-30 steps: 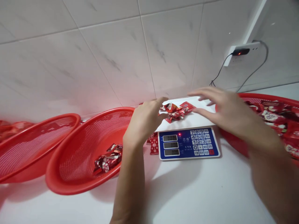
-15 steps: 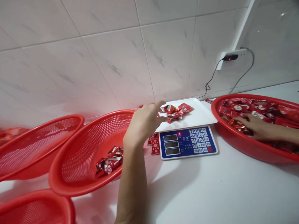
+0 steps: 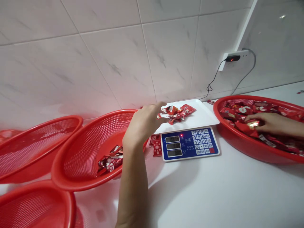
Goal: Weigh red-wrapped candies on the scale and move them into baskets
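Left grip: my left grip (image 3: 142,125) hangs just short of the pile on the scale, fingers loosely curled and not pressed together. Its palm side is turned away, so I cannot tell whether it holds anything.

Right grip: my right grip (image 3: 269,124) reaches into the right basket, with the fingers closed over a red-and-gold wrapped sweet (image 3: 253,124), which looks pinched.

Pile: the red foil sweets (image 3: 175,114) lie in a loose heap on the white weighing plate (image 3: 201,115), just beside my left fingertips.

Scale: the digital scale (image 3: 190,144) has a blue keypad and sits on the white surface (image 3: 213,193), its red light on. Its three readouts are too small for me to read.

Right basket: the red mesh basket (image 3: 219,118) is heaped with wrapped sweets (image 3: 268,139).

Middle basket: the red mesh basket (image 3: 83,148) is tilted, with a small cluster of wrapped sweets (image 3: 110,161) low inside it.

Beside the scale: two red packets (image 3: 156,148) lie against its left edge.

Other baskets: two more red mesh baskets (image 3: 33,142) (image 3: 35,205) sit at the far left, overlapping the view's lower corner.

Wall: white marble-look tiles (image 3: 95,63) rise behind everything, with a black plug (image 3: 232,58) in a wall socket.
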The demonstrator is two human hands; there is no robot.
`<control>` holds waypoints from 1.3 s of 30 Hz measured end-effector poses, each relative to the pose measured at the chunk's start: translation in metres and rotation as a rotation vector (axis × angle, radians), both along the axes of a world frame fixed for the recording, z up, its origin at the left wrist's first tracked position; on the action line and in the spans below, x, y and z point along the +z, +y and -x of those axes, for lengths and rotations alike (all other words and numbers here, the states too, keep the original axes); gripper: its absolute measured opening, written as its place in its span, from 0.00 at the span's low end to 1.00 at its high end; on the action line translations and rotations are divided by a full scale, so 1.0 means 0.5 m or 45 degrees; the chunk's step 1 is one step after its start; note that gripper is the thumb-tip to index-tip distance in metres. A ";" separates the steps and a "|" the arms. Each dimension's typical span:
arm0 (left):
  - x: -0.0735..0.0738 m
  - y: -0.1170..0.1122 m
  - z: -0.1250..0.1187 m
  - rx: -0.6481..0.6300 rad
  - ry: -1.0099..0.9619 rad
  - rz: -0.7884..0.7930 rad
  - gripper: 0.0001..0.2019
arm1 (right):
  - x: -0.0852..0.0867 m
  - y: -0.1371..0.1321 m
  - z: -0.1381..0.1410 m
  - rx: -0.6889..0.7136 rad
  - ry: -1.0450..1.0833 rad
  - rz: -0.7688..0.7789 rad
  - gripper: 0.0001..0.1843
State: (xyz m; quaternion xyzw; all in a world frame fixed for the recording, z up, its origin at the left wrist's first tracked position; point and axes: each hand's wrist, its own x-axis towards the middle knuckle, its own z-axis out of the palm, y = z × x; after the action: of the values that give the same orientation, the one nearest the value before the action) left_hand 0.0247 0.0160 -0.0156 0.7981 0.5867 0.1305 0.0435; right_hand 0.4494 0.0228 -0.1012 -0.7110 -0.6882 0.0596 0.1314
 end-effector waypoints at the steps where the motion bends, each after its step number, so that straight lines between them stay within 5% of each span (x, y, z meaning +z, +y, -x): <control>1: 0.000 0.000 0.005 0.005 -0.024 -0.004 0.23 | 0.012 -0.003 -0.009 -0.027 0.042 0.013 0.08; 5: 0.001 0.003 0.020 0.034 -0.109 -0.004 0.22 | 0.078 -0.020 -0.003 -0.228 0.142 -0.011 0.12; 8: -0.001 0.015 0.016 -0.005 -0.178 -0.004 0.21 | 0.130 -0.017 0.092 -0.288 0.248 -0.191 0.12; 10: -0.007 0.027 0.007 -0.019 -0.194 -0.029 0.21 | 0.148 0.011 0.185 -0.151 0.331 -0.232 0.09; 15: -0.018 0.042 -0.010 -0.092 -0.102 -0.033 0.22 | 0.127 0.141 0.377 0.172 0.482 -0.099 0.11; 19: -0.016 0.037 -0.001 -0.083 -0.058 -0.015 0.21 | 0.100 0.208 0.422 0.291 0.547 0.068 0.19; 25: -0.005 0.024 0.019 0.064 -0.050 -0.041 0.21 | 0.115 0.174 0.369 0.313 0.518 -0.016 0.38; 31: -0.006 0.021 0.027 0.090 -0.179 -0.070 0.23 | 0.153 0.065 0.226 0.075 0.260 -0.120 0.29; 35: -0.010 0.028 0.023 0.062 -0.191 -0.069 0.22 | 0.112 0.023 0.115 -0.213 0.019 -0.125 0.27; 39: -0.013 0.034 0.012 0.049 -0.161 -0.063 0.22 | 0.039 0.023 0.050 -0.163 -0.137 0.057 0.31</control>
State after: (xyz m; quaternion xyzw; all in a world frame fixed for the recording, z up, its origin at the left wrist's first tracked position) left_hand 0.0187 0.0332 -0.0221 0.7777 0.5944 0.1959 0.0584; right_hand 0.4244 0.0342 -0.0815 -0.7586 -0.6458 0.0280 0.0818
